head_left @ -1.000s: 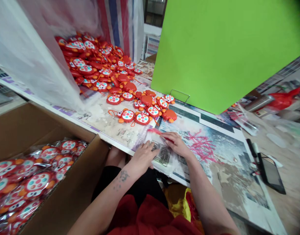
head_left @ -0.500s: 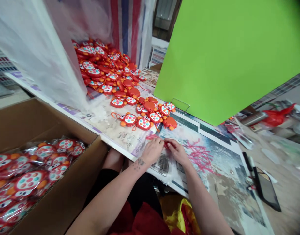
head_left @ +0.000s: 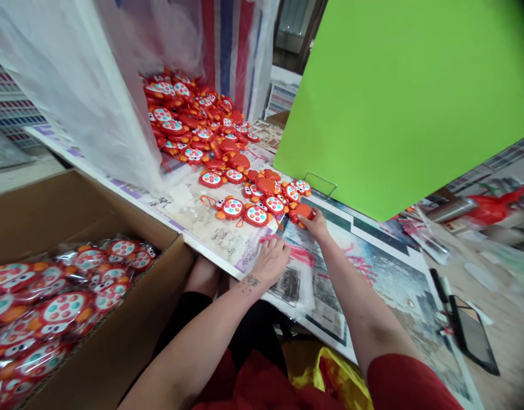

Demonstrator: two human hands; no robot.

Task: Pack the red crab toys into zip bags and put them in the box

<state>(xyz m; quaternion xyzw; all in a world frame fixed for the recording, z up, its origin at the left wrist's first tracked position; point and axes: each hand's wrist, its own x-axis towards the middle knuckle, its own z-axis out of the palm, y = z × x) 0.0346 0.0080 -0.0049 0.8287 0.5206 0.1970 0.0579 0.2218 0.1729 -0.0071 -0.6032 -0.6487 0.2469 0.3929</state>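
Red toy (head_left: 303,211) sits at the right end of the loose toys (head_left: 257,215), pinched by the right hand (head_left: 316,223). Nearby string loops (head_left: 280,224) might snag it and drag others. Left hand (head_left: 271,261) touches pink strips (head_left: 300,252); I can't tell its grip.

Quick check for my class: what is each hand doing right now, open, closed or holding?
Left hand: over the plastic bag; its grip cannot be told.
Right hand: closed on a red toy.
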